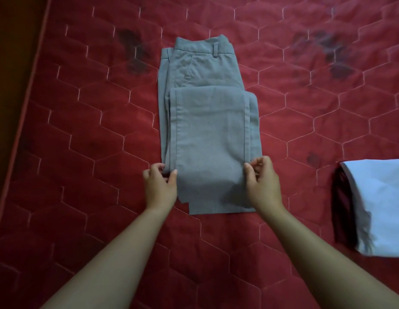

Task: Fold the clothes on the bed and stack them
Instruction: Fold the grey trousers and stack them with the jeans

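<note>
While folded grey trousers (207, 121) lie on quilted bedding (82, 108), left hand (159, 186) and right hand (262, 186) pinch them.

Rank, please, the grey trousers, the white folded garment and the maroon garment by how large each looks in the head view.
1. grey trousers
2. white folded garment, cut off by the frame edge, so unsure
3. maroon garment, mostly hidden beneath the white one

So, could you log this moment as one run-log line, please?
folding grey fabric trousers | left hand: pinches left edge | right hand: pinches right edge | stack: white folded cloth over maroon garment
</note>
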A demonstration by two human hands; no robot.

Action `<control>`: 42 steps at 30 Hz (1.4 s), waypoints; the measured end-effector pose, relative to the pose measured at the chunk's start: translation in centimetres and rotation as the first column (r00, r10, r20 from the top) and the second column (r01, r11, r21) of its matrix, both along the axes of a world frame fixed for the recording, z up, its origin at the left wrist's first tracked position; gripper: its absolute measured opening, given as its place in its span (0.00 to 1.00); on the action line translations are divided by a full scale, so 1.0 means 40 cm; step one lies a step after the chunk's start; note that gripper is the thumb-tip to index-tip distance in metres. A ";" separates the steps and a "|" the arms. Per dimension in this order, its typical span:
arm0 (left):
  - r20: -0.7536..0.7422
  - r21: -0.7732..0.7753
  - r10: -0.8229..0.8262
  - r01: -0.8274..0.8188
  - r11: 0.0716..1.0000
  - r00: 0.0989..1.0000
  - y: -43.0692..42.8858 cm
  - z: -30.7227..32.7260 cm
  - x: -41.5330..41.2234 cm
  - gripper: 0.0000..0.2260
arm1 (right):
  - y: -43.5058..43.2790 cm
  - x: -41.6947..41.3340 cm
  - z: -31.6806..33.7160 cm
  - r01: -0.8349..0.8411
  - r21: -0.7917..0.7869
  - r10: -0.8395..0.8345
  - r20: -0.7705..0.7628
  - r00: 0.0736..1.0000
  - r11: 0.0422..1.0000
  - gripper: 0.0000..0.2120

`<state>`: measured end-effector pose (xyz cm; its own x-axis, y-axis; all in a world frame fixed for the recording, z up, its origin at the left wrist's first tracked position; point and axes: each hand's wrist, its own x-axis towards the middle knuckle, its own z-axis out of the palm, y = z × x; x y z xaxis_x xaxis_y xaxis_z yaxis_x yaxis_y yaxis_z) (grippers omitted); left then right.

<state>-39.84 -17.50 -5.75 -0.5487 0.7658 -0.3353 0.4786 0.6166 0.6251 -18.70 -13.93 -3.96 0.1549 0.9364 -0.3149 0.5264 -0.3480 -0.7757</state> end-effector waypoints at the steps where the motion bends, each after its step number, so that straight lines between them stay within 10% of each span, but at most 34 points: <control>1: 0.015 -0.005 0.009 -0.009 1.000 1.000 -0.005 0.003 0.008 0.17 | -0.004 0.005 0.010 0.008 0.033 -0.008 -0.002 1.000 0.999 0.04; 14: 0.025 -0.105 -0.040 0.043 0.994 0.999 -0.068 -0.046 0.140 0.32 | -0.040 0.072 -0.067 -0.069 -0.087 0.084 0.182 0.980 0.994 0.22; 20: 0.288 -0.038 0.194 -0.191 0.981 0.938 0.004 -0.045 0.119 0.15 | 0.060 0.037 -0.075 0.096 -0.072 -0.093 0.044 0.995 0.993 0.13; 27: 0.459 0.098 0.075 -0.135 0.986 0.885 0.167 0.005 0.043 0.05 | 0.203 0.014 -0.033 0.104 -0.037 -0.106 -0.055 0.993 0.994 0.13; 35: 0.204 0.445 -0.101 0.000 0.896 0.974 0.145 0.082 -0.002 0.17 | 0.214 0.005 -0.001 0.096 0.145 -0.080 -0.113 0.990 0.985 0.08; 39: -0.044 0.149 -0.107 0.112 0.983 0.993 0.184 0.022 -0.050 0.25 | 0.263 -0.012 -0.030 -0.027 0.057 0.024 0.053 0.998 0.998 0.12; 42: 0.064 -0.098 -0.053 0.060 0.993 0.997 0.210 -0.036 -0.040 0.34 | 0.258 -0.038 -0.076 -0.078 -0.043 0.082 0.114 0.990 0.996 0.18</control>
<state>-41.43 -9.10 -7.20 -0.4816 0.7559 -0.4435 0.4770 0.6506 0.5909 -20.23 -3.60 -6.99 0.1172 0.9348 -0.3352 0.6391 -0.3294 -0.6950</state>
